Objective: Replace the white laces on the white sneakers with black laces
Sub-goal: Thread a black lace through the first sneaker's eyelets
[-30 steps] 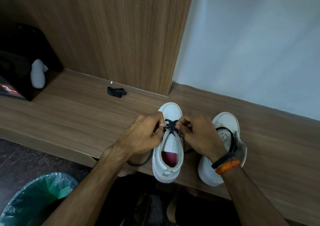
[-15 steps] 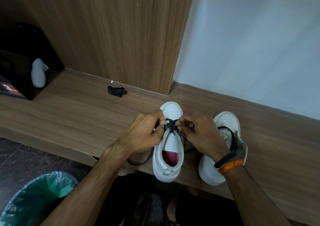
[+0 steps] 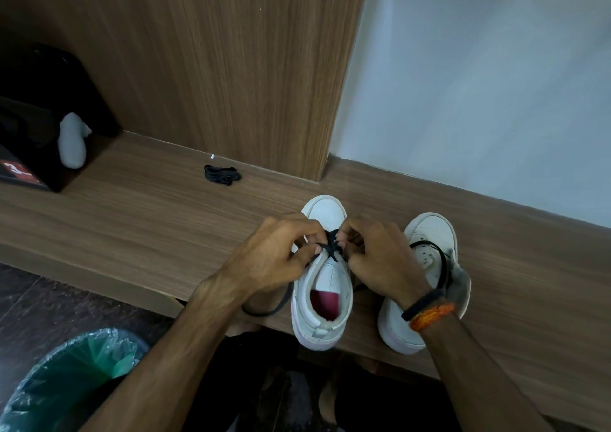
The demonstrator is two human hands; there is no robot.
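Observation:
Two white sneakers stand toe-away on a wooden bench point(image 3: 132, 220). The left sneaker point(image 3: 322, 302) has a pink insole and a black lace point(image 3: 330, 248) crossed over its lower eyelets. My left hand point(image 3: 277, 253) pinches the lace on the shoe's left side, and a loose end loops down past my wrist. My right hand point(image 3: 380, 259) pinches the lace on the right side. The right sneaker point(image 3: 426, 233) stands beside it, partly hidden by my right wrist, with a black lace draped over its opening.
A small bundle of black lace point(image 3: 222, 175) lies on the bench near the wooden panel. A dark box point(image 3: 29, 173) and a white sock point(image 3: 71, 140) sit at the far left. A bin with a green liner point(image 3: 72, 378) stands on the floor, lower left.
Both hands have stayed on the lace over the left sneaker, with only small finger movements at the crossing. The shoes have not moved.

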